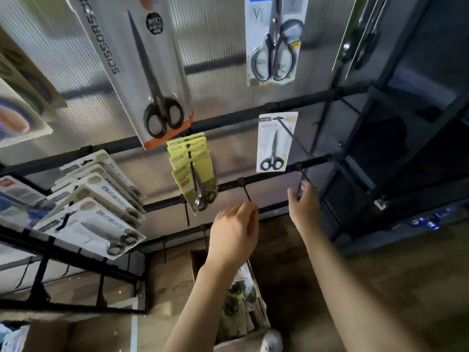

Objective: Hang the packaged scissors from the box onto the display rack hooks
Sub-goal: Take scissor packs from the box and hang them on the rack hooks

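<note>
**Rack partly stocked, box not yet empty**

Ribbed translucent panels back the display rack [228, 123]. Yellow packs [193, 168] and one white pack [275, 142] already hang. My left hand [234, 237] pinches a bare hook [247, 194]; my right hand [303, 207] grips another hook [303, 174]. More packaged scissors [238, 301] wait in the box [196, 262] below.

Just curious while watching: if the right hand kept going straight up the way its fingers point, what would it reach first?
Probably the black hook its right hand fingertips already touch, then the white scissors pack above; depth is unclear.

One head-worn wide-angle view looks forward, close to the display rack [253, 118], box [243, 301] below
</note>
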Demonstrator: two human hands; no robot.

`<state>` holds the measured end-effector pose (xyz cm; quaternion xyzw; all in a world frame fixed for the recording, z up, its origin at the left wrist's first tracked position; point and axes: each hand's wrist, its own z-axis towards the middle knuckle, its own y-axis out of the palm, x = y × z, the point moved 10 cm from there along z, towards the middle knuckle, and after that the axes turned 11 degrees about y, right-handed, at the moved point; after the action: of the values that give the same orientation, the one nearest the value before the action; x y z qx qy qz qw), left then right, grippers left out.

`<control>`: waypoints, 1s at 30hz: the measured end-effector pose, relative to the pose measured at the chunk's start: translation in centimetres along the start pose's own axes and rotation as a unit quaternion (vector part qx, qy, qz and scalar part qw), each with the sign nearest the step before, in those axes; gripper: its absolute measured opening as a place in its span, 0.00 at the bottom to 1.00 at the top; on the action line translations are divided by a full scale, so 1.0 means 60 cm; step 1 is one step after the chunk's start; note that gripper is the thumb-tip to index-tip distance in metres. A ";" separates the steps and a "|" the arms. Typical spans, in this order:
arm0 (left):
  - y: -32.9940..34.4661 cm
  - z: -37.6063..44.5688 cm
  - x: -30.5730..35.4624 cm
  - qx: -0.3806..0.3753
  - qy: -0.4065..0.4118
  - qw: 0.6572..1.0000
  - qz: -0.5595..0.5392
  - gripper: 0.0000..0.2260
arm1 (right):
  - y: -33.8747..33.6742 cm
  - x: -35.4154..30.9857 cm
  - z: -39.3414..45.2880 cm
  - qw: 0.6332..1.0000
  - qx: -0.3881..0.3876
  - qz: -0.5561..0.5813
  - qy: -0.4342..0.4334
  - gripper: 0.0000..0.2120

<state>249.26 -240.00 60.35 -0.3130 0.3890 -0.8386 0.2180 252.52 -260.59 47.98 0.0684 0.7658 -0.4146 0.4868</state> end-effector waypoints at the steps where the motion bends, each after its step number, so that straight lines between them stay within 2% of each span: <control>1: 0.018 -0.016 -0.004 -0.021 -0.004 1.000 -0.011 0.04 | 0.003 0.022 -0.019 1.000 0.001 -0.017 0.004 0.21; 5: 0.089 -0.106 -0.048 -0.102 -0.054 0.992 -0.042 0.06 | 0.031 0.107 -0.097 0.996 -0.015 -0.085 0.017 0.19; 10: 0.153 -0.244 -0.119 -0.198 -0.145 0.966 -0.086 0.10 | 0.096 0.199 -0.199 0.981 -0.062 -0.177 0.050 0.19; 18: 0.301 -0.459 -0.272 -0.286 -0.230 0.928 -0.067 0.13 | 0.296 0.384 -0.309 0.947 -0.191 -0.257 0.019 0.18; 25: 0.521 -0.662 -0.393 -0.365 -0.291 0.883 -0.049 0.17 | 0.490 0.608 -0.304 0.901 -0.289 -0.323 -0.007 0.20; 30: 0.687 -0.763 -0.466 -0.438 -0.297 0.849 0.006 0.16 | 0.617 0.696 -0.241 0.893 -0.279 -0.347 -0.069 0.16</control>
<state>242.33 -224.15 -5.05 -0.6077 0.6346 -0.4470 0.1681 239.81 -238.96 -3.95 -0.3686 0.7894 -0.3303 0.3631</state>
